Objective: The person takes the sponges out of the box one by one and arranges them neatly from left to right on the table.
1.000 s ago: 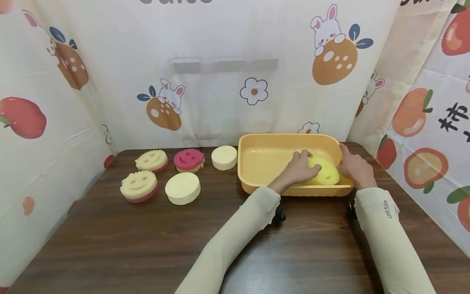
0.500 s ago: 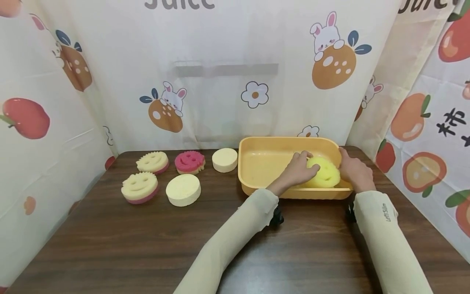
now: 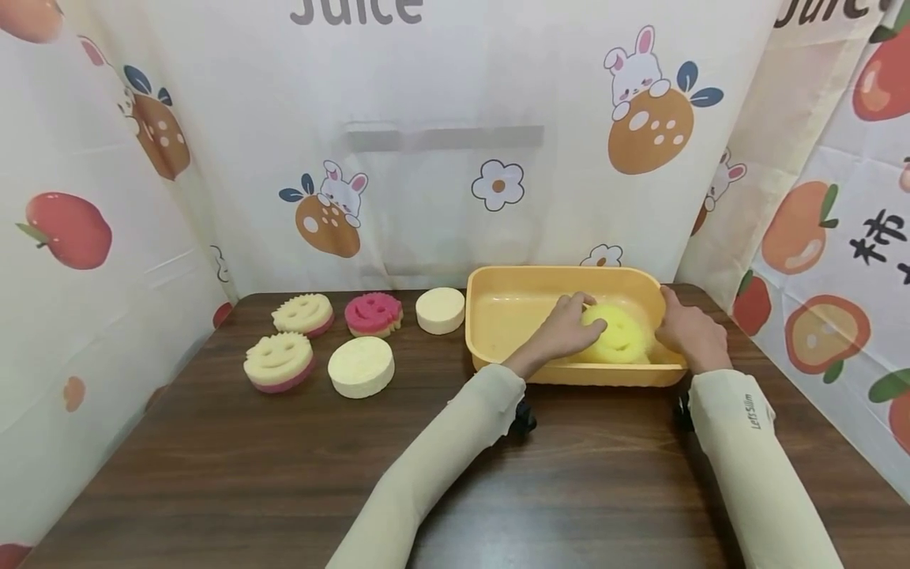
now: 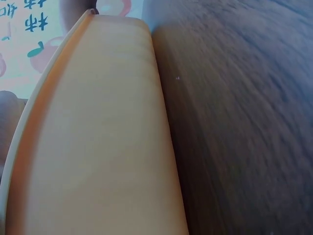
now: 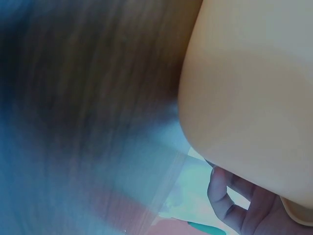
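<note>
In the head view, a yellow smiley-face sponge (image 3: 620,340) is inside the orange-yellow plastic tray (image 3: 498,316), towards its right end. My left hand (image 3: 565,328) reaches over the tray's front wall and holds the sponge by its left edge, thumb on the face side and fingers behind. My right hand (image 3: 693,332) grips the tray's right rim; in the right wrist view its curled fingers (image 5: 220,196) show at the tray's outer wall (image 5: 244,107). The left wrist view is mostly filled by the tray's front wall (image 4: 102,122), and the sponge is hidden there.
Left of the tray on the dark wooden table (image 3: 284,474) lie two cream-topped smiley sponges (image 3: 279,357), a pink-topped smiley sponge (image 3: 373,312) and two round cream discs (image 3: 361,365). A printed fabric backdrop (image 3: 426,221) stands behind and at both sides.
My left hand and the yellow sponge have shifted slightly left inside the tray, and the sponge's face shows more fully. My right hand keeps its grip on the rim. The head view has tilted a little.
</note>
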`<state>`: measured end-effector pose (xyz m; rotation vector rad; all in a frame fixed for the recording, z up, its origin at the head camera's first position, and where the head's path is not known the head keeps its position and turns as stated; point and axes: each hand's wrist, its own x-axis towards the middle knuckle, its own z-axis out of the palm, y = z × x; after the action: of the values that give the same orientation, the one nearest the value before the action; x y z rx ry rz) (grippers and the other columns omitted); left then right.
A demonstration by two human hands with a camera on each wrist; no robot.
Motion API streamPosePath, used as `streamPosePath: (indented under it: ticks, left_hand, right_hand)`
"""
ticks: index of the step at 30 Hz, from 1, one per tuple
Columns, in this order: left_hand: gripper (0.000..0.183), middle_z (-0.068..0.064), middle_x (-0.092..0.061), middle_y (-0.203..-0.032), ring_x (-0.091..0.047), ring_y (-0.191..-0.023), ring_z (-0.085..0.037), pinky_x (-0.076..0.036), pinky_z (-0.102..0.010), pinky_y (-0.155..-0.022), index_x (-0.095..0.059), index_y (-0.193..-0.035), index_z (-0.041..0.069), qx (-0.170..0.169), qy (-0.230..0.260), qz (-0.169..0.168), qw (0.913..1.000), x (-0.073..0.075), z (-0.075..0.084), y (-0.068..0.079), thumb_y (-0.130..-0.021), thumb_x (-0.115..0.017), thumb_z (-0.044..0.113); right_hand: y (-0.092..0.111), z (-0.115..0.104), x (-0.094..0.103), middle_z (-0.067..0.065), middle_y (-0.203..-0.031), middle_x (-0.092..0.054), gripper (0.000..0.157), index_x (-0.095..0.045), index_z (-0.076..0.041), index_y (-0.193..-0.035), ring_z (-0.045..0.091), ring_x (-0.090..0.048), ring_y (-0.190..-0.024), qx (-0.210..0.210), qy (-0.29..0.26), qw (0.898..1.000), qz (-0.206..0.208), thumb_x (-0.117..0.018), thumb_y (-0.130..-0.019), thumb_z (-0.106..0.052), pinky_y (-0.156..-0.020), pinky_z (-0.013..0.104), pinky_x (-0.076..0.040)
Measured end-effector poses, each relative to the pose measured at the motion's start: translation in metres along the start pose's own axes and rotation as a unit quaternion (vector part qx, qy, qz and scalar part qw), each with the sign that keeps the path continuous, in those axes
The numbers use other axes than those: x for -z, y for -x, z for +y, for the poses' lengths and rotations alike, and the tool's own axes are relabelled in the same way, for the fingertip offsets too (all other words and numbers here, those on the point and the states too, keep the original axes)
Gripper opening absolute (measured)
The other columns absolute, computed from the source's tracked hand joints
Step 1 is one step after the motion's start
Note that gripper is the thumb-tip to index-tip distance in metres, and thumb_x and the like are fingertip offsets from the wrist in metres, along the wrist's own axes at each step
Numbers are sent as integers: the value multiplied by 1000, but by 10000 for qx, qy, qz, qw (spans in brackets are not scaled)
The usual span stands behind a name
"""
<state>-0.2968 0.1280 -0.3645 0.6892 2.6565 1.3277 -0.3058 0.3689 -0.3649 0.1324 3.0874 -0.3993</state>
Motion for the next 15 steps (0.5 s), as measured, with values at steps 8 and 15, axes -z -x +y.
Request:
streamPosePath:
  ticks: [8, 15]
  left_hand:
    - [49, -8, -47, -137, -54, -113, -15, -49, -31, -94, -46, -142, 16, 19, -42, 7, 10000, 10, -3, 3, -97, -50, 37]
    - [48, -7, -46, -137, -53, -119, -17, -49, -32, -94, -46, -141, 16, -2, -66, 32, 10000, 15, -7, 8, -97, -50, 37]
  right_hand:
    - [-1, -1, 2, 41, -115, -56, 79, -6, -8, -158, 56, -58, -96, 39, -6, 10000, -5, -46, -91, -17, -66, 60, -42]
    - [2, -1, 2, 41, -117, -54, 78, -4, -7, -158, 56, -57, -98, -25, -58, 9999, -93, -45, -93, -18, -68, 61, -42]
